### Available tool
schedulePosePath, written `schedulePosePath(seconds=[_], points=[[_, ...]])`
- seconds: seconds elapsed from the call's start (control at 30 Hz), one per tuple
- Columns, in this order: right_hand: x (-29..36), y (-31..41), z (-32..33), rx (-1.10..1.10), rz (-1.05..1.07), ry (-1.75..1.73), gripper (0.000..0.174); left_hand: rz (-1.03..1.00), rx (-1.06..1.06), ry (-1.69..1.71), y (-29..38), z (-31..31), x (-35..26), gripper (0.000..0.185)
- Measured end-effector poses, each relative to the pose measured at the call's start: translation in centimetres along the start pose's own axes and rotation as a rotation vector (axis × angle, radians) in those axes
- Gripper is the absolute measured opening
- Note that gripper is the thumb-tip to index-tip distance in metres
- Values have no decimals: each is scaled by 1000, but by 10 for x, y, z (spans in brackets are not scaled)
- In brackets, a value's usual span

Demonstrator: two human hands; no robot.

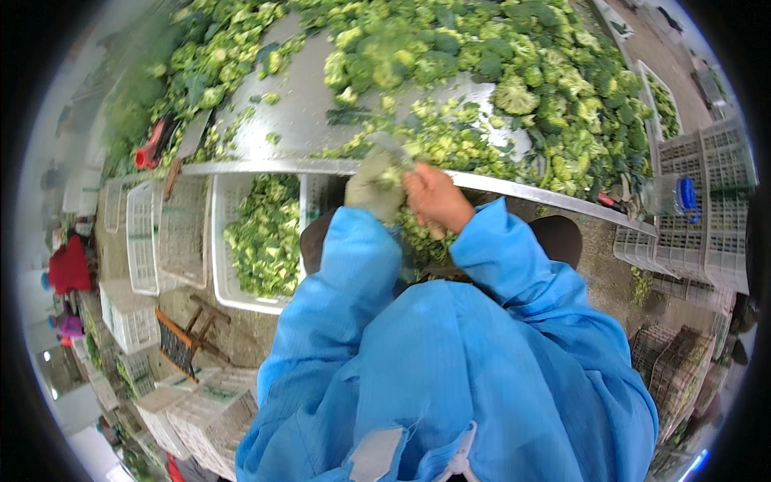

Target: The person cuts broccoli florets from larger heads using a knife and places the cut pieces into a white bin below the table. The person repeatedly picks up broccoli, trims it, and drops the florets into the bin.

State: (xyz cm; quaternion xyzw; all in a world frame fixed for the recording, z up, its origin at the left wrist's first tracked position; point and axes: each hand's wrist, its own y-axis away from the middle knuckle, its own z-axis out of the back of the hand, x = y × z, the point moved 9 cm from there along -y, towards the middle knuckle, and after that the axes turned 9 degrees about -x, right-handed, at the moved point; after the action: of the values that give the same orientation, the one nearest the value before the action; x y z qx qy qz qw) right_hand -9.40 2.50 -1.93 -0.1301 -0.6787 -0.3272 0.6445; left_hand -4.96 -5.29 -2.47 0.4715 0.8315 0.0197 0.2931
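My left hand, in a pale glove, is closed around a piece of broccoli at the metal table's front edge. Beside it my bare right hand grips a knife by its handle; the blurred blade reaches over the broccoli and the gloved fingers. Cut broccoli florets lie on the metal table just beyond both hands, with a large heap of broccoli behind and to the right. More florets sit below my hands, partly hidden by my arms.
A white crate of florets stands left of my legs. Another knife and a red-handled tool lie at the table's left. A blue-lidded plastic jar is at right near stacked crates. A folding stool and distant people appear at left.
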Motion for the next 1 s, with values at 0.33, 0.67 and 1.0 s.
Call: schedulePosePath(seconds=[0.33,0.67,1.0], points=[[51,-49,198,-921,407,885,40,-669,-854,-1278,91,151,-233,53],[7,-141,250,-724,39,1125,43,-782,-954,-1201,120,162,-206,37],[16,-115,227,-649,209,1062,42,-856,-150,-1213,17,-13,-80,28]])
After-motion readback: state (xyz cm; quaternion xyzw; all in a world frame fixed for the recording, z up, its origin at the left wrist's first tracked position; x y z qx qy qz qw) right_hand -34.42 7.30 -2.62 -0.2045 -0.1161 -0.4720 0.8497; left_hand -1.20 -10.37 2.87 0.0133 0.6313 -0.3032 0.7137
